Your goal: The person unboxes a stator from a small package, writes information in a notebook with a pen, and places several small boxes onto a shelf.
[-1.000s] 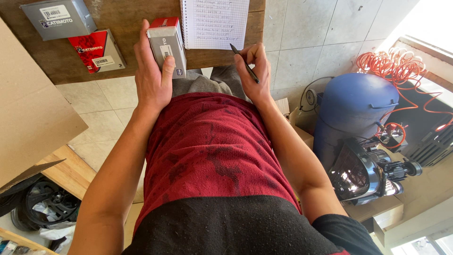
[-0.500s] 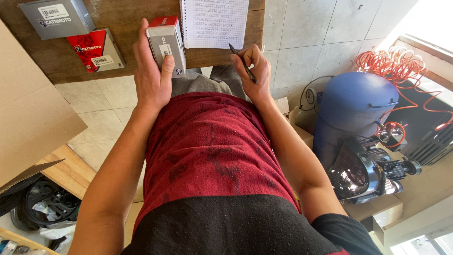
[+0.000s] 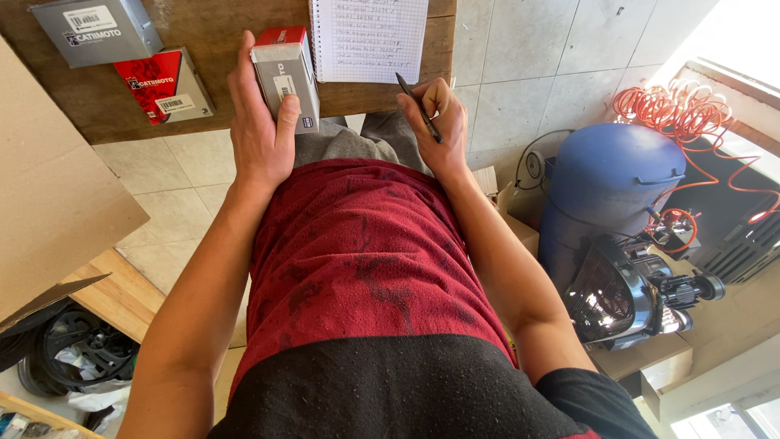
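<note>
My left hand [image 3: 258, 130] grips a small grey and red cardboard box [image 3: 286, 71] at the near edge of a brown wooden table [image 3: 203, 89], thumb along its side. My right hand [image 3: 435, 122] holds a dark pen [image 3: 418, 106], its tip just below a spiral notebook [image 3: 372, 36] of squared paper with handwritten lines. The notebook lies on the table right of the box. Both forearms reach forward over my red shirt.
Two more boxes lie on the table at left, a grey one [image 3: 97, 31] and a red and grey one [image 3: 162, 83]. A blue air compressor [image 3: 609, 195] with an orange coiled hose [image 3: 682, 110] stands at right. A large cardboard sheet [image 3: 49, 187] lies at left.
My right hand with the pen has shifted slightly; the left hand and box stay in place.
</note>
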